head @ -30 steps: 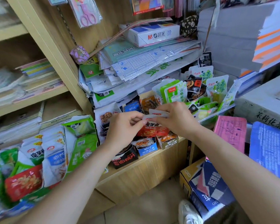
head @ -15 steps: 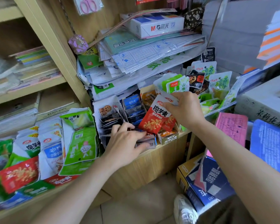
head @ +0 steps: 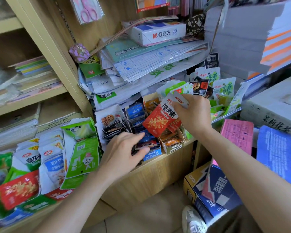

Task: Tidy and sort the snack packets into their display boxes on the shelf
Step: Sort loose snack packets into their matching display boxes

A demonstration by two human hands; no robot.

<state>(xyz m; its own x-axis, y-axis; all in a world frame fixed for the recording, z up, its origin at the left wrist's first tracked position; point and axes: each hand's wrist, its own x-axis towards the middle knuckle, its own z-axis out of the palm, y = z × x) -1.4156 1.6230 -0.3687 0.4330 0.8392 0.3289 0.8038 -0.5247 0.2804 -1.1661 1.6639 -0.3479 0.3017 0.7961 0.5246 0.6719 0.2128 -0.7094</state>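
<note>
Since half a second back, my left hand [head: 123,148] has loosened. The fingers that dug into the blue display box [head: 152,154] now lie straighter and spread, tips on the blue sachets, gripping nothing. My right hand [head: 191,113] has barely shifted. It pinches a small sheaf of red packets [head: 158,121] by the silvery top seal, thumb across the front. They hang tilted at two o'clock from my left hand, above the orange display box [head: 172,145].

I hold them by the seal (it leaves the printed faces readable) while I judge which box suits them. The left hand, I think, steadies the blue row near the shelf [head: 158,174] edge. A loose red packet [head: 18,189] lies in the heap at eight o'clock, and green packets [head: 223,88] stand at one o'clock.
</note>
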